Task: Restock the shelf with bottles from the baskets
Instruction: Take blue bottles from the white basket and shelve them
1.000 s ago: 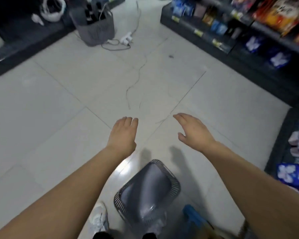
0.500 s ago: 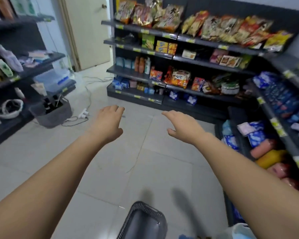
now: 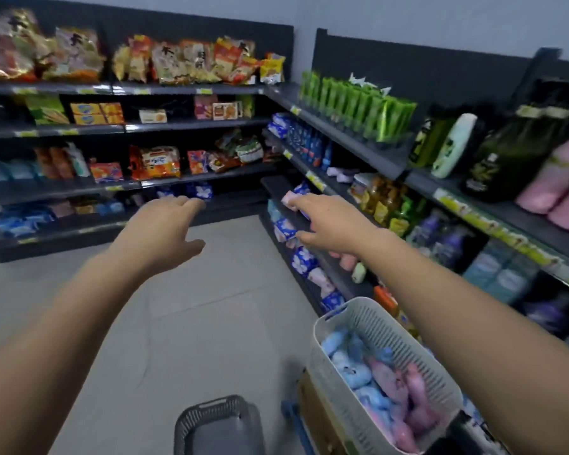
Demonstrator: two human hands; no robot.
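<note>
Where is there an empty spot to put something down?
The floor is bare between the left hand, the grey basket and the white basket. The grey basket looks empty. The shelves on the right look crowded, and the white basket is full of packets.

Below my arms the pale tiled floor (image 3: pixel 191 323) carries a grey basket (image 3: pixel 219 425), while beside me the dark shelf (image 3: pixel 372 159) holds green tubes (image 3: pixel 358 106) and bottles (image 3: pixel 454 146).
</note>
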